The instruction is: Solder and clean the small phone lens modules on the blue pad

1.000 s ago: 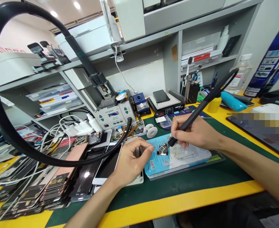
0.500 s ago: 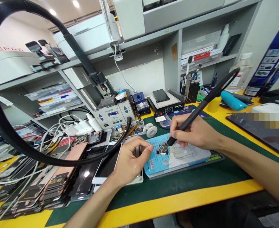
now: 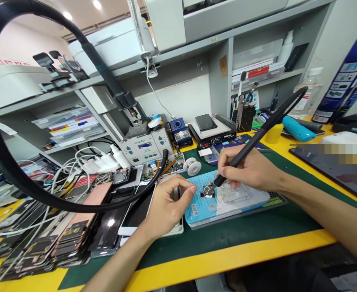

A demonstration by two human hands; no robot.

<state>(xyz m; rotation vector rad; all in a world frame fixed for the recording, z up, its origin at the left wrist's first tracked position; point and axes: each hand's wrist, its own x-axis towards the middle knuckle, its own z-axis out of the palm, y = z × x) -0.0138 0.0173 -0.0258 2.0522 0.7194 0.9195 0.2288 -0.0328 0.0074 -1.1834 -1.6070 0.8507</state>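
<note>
A soldering iron with a black handle and cord is gripped like a pen in my right hand. Its tip meets the right side of a small dark electronic part with a round ring on it. That part lies on a blue and white printed package. Just left of it, my left hand is closed, thumb and forefinger pressed together over the package's left edge. Whatever those fingers may pinch is hidden or too small to make out.
A black hose loops across the left side from a grey soldering station. Stacked phone parts crowd the left. A solder spool stands behind my left hand, and a dark tablet lies at right.
</note>
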